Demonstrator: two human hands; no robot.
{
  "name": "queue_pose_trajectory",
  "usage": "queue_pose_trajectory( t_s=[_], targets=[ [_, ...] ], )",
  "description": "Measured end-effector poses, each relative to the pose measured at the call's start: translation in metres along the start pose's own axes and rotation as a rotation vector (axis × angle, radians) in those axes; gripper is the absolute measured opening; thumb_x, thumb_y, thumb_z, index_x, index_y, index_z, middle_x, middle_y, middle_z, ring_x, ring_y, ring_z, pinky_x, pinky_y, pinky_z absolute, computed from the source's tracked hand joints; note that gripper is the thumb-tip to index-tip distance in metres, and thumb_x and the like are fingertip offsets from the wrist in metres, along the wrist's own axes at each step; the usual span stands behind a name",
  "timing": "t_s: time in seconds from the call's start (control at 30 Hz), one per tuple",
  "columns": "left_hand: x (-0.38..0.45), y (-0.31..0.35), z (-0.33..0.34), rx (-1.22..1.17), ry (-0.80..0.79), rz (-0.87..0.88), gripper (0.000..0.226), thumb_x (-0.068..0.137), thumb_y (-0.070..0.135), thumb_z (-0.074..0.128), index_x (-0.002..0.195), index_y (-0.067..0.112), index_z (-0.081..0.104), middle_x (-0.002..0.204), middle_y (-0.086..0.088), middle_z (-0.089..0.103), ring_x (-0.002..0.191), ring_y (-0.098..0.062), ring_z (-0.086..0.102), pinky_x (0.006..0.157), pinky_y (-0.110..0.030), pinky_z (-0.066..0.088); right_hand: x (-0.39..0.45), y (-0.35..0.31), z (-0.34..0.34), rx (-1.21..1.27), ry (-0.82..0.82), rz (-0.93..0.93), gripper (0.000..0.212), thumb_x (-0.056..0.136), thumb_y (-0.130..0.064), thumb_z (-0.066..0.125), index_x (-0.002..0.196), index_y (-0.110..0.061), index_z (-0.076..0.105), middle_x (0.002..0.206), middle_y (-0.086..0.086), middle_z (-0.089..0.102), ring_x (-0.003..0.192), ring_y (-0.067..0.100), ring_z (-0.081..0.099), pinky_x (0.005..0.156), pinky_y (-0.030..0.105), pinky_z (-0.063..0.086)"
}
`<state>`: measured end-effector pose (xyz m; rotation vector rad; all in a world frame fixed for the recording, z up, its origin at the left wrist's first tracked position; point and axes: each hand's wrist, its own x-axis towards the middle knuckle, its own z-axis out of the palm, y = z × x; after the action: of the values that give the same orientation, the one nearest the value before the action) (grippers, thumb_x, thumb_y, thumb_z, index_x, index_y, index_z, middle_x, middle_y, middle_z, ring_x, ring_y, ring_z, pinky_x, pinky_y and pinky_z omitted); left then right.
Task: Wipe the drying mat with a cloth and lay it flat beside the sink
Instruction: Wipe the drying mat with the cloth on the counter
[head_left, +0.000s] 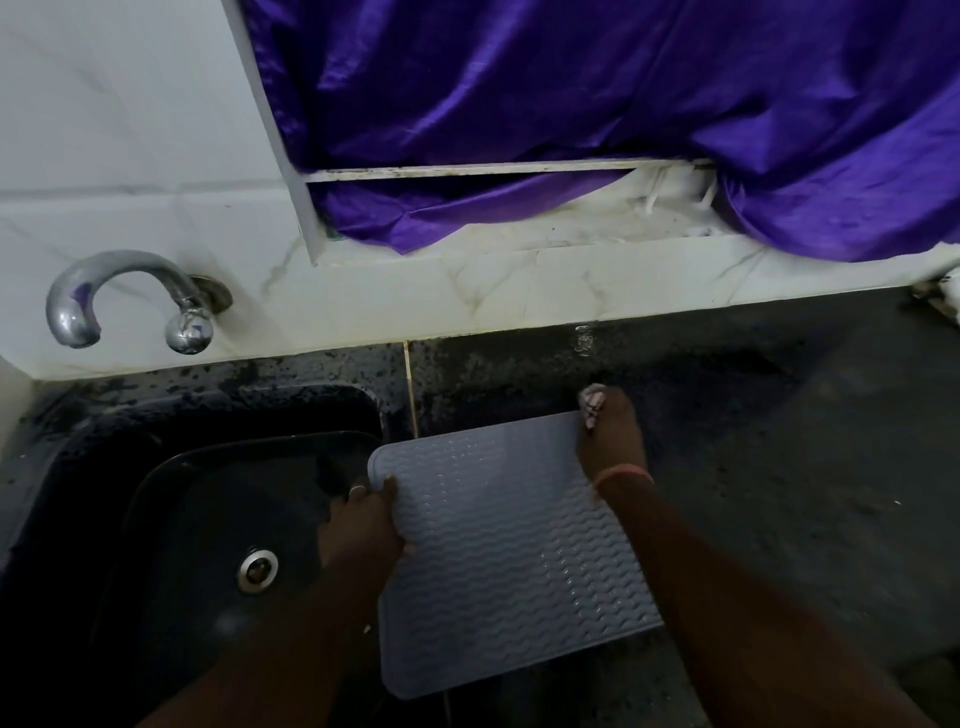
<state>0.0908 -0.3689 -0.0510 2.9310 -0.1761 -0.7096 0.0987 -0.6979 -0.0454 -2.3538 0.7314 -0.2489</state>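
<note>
Both hands (363, 525) (610, 441) grip mat (509, 551) edges, arms outstretched.

White marble wall (130, 130), purple curtain (571, 93), dark speckled counter (779, 415), dim light

left hand (363, 519): fingers curled, thumb on top, gripping mat (509, 545) at its left edge
right hand (610, 441): palm down at mat's far right corner, fingertips closed on cloth (592, 402)
forearms: both reach forward from bottom of view
</note>
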Motion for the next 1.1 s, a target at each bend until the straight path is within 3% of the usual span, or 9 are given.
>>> queue_pose_trajectory(
  t_s=[0.1, 0.2, 0.33, 0.43, 0.57, 0.73, 0.93, 1.03, 1.1],
  targets=[
    [0.0, -0.002, 0.002, -0.077, -0.005, 0.012, 0.086, 0.086, 0.047, 0.066, 0.155, 0.035, 0.016, 0.156, -0.01, 0.025, 0.138, -0.037, 0.032, 0.105, -0.052, 0.042, -0.009, 0.002, 0.022, -0.267, -0.137, 0.094, 0.043, 0.093, -0.017, 0.057, 0.133, -0.009, 0.044, 0.134, 0.022, 0.052, 0.122, 0.039, 0.053, 0.098, 0.047, 0.05],
    [0.002, -0.004, 0.003, -0.146, -0.012, 0.023, 0.083, 0.087, 0.047, 0.065, 0.154, 0.035, 0.018, 0.155, -0.01, 0.027, 0.137, -0.037, 0.033, 0.104, -0.054, 0.042, -0.054, -0.039, 0.061, -0.356, -0.173, -0.045, 0.052, 0.093, -0.015, 0.056, 0.142, -0.011, 0.04, 0.14, 0.018, 0.049, 0.127, 0.033, 0.05, 0.104, 0.046, 0.047],
    [0.001, -0.006, 0.006, -0.198, -0.018, 0.022, 0.079, 0.084, 0.038, 0.069, 0.151, 0.03, 0.029, 0.154, -0.009, 0.033, 0.134, -0.032, 0.042, 0.104, -0.048, 0.045, -0.128, -0.108, 0.104, -0.104, -0.433, -0.331, 0.031, 0.095, -0.014, 0.054, 0.126, -0.012, 0.052, 0.125, 0.013, 0.057, 0.114, 0.028, 0.056, 0.102, 0.045, 0.046],
    [-0.003, -0.01, 0.012, -0.292, 0.02, -0.009, 0.073, 0.083, 0.034, 0.071, 0.148, 0.03, 0.037, 0.146, -0.009, 0.045, 0.122, -0.029, 0.056, 0.095, -0.044, 0.052, -0.133, -0.122, 0.097, 0.087, -0.575, -0.331, 0.029, 0.091, -0.02, 0.061, 0.118, -0.015, 0.051, 0.117, 0.011, 0.062, 0.109, 0.027, 0.06, 0.094, 0.036, 0.049],
    [0.0, -0.014, 0.02, -0.278, -0.028, -0.008, 0.099, 0.08, 0.044, 0.071, 0.156, 0.042, 0.008, 0.153, -0.015, 0.035, 0.124, -0.032, 0.054, 0.098, -0.046, 0.051, -0.096, -0.09, 0.05, 0.142, -0.259, -0.227, 0.027, 0.091, -0.01, 0.058, 0.105, -0.028, 0.044, 0.103, 0.002, 0.064, 0.096, 0.024, 0.063, 0.084, 0.038, 0.054],
    [0.006, -0.01, 0.016, -0.191, -0.041, -0.019, 0.101, 0.078, 0.044, 0.073, 0.156, 0.039, 0.01, 0.153, -0.017, 0.033, 0.132, -0.036, 0.046, 0.103, -0.049, 0.046, -0.062, -0.026, 0.006, -0.048, 0.034, -0.06, 0.048, 0.088, -0.005, 0.061, 0.133, -0.013, 0.046, 0.126, 0.011, 0.058, 0.112, 0.024, 0.056, 0.102, 0.039, 0.047],
    [0.007, -0.009, 0.027, -0.295, 0.009, 0.007, 0.088, 0.091, 0.032, 0.065, 0.159, 0.03, 0.009, 0.152, -0.018, 0.037, 0.133, -0.034, 0.046, 0.104, -0.041, 0.045, -0.126, -0.038, 0.043, -0.257, -0.272, -0.177, 0.054, 0.089, -0.011, 0.063, 0.139, -0.014, 0.044, 0.14, 0.014, 0.051, 0.13, 0.031, 0.047, 0.112, 0.046, 0.039],
    [0.002, -0.004, 0.024, -0.602, 0.019, -0.033, 0.045, 0.104, 0.032, 0.048, 0.145, 0.012, 0.046, 0.135, -0.016, 0.059, 0.118, -0.028, 0.061, 0.079, -0.017, 0.048, -0.167, -0.075, 0.068, -0.171, -0.516, -0.375, 0.051, 0.092, -0.015, 0.06, 0.139, -0.012, 0.043, 0.142, 0.018, 0.047, 0.128, 0.034, 0.049, 0.11, 0.046, 0.04],
    [-0.003, -0.001, 0.022, -0.758, 0.061, -0.042, 0.031, 0.104, 0.024, 0.048, 0.123, 0.006, 0.063, 0.12, -0.017, 0.068, 0.101, -0.024, 0.067, 0.072, -0.02, 0.048, -0.178, -0.089, 0.069, 0.008, -0.708, -0.424, 0.046, 0.093, -0.019, 0.06, 0.136, -0.013, 0.045, 0.139, 0.015, 0.051, 0.126, 0.029, 0.051, 0.108, 0.045, 0.042]
  ],
)
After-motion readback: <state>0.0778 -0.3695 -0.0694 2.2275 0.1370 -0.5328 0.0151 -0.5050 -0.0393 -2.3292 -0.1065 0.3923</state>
